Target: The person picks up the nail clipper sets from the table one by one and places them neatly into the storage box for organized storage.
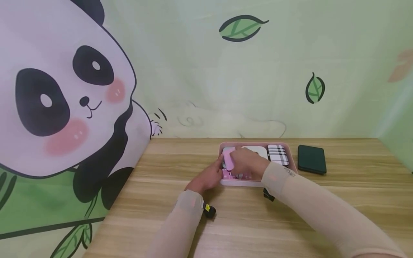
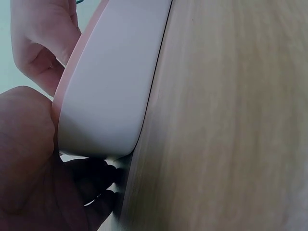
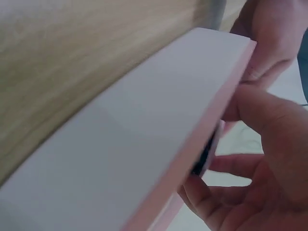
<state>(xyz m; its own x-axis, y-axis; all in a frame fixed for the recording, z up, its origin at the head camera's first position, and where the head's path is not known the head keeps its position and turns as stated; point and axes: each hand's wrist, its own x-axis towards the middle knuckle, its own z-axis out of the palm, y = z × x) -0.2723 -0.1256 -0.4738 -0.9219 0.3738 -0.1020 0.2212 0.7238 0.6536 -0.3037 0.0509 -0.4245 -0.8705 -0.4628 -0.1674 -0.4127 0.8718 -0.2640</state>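
Observation:
A pink-rimmed storage box (image 1: 292, 163) with white outer walls stands on the table. My left hand (image 1: 209, 177) grips its left end, the palm side at the rim and the fingers around the outside of the wall. Over the box's left part, my right hand (image 1: 246, 161) holds a small pink object (image 1: 228, 159), whose kind I cannot tell. The right wrist view shows a dark part on a pink-edged thing (image 3: 207, 151) between the fingers. Pink patterned items (image 1: 228, 174) lie below it in the box, partly hidden by the hands.
Inside the box are a white item (image 1: 258, 148) and a black-and-white plaid item (image 1: 278, 154). A dark green flat case (image 1: 311, 158) lies to the right of the box. Behind the wooden table (image 1: 238, 222) hangs a panda-print backdrop (image 1: 180, 71).

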